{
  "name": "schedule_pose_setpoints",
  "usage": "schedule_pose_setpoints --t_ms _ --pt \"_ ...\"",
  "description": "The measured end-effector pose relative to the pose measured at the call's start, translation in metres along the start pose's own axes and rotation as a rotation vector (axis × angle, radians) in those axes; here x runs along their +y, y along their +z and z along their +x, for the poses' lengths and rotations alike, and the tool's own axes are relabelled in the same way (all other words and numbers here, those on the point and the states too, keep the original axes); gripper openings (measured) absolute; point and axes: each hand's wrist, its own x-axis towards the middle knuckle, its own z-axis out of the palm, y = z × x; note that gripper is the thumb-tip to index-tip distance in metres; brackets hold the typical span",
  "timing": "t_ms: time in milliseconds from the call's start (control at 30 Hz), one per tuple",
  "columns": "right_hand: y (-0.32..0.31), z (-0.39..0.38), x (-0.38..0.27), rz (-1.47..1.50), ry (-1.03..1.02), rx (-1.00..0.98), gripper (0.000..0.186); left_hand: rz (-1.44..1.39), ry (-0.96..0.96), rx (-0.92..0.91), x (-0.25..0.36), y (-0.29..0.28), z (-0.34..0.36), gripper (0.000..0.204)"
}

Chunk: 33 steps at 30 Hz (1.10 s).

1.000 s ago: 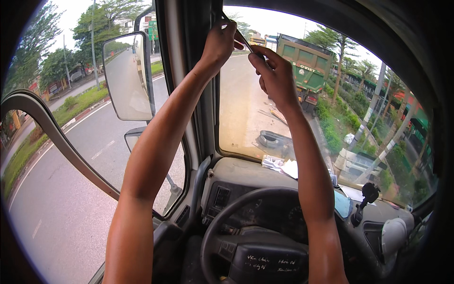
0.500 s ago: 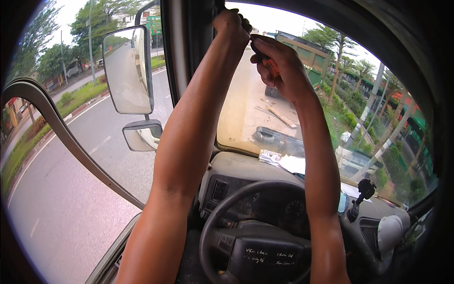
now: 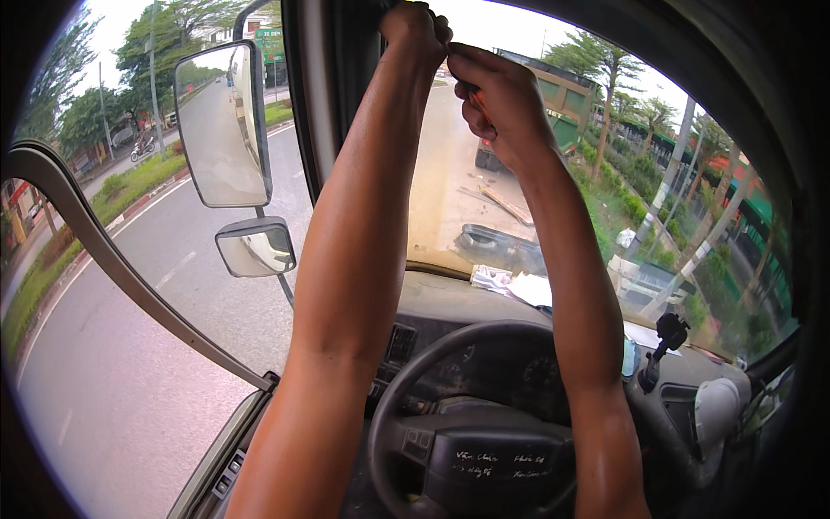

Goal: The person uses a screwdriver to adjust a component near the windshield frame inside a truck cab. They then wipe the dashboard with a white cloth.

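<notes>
My left hand [image 3: 411, 28] is raised to the top of the dark windscreen pillar [image 3: 324, 104], with its fingers curled; what they grip there is hidden. Just right of it, my right hand [image 3: 501, 95] is closed on a slim tool with an orange handle [image 3: 481, 105], its thumb near the left hand's fingers. Most of the tool is covered by my fingers. The windscreen [image 3: 441, 208] is behind both raised hands.
The steering wheel [image 3: 458, 333] is below my arms, with papers [image 3: 510, 278], a black mount [image 3: 664, 346] and a white helmet [image 3: 716, 411] along the dashboard. Side mirrors [image 3: 216, 121] hang outside left. A green dump truck [image 3: 571, 121] stands ahead.
My left hand has moved up along the pillar, with its arm swung rightward. My right hand has risen beside it, and the orange handle came into view while the shaft became mostly hidden.
</notes>
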Motion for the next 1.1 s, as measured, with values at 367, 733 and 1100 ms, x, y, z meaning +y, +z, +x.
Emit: schedule_pose_setpoints --t_ms 367,733,1100 --pt "0.032 0.01 -0.016 -0.059 -0.115 0.028 0.02 0.969 0.369 -0.281 -0.036 -0.056 0.045 0.026" --pt "-0.001 -0.006 -0.034 -0.123 0.012 -0.019 0.033 -1.414 -0.844 0.132 0.114 -0.026 -0.024 0.017" --pt "-0.003 -0.005 -0.03 -0.007 0.031 -0.046 0.031 -1.531 -0.825 0.128 0.112 -0.024 -0.03 0.03"
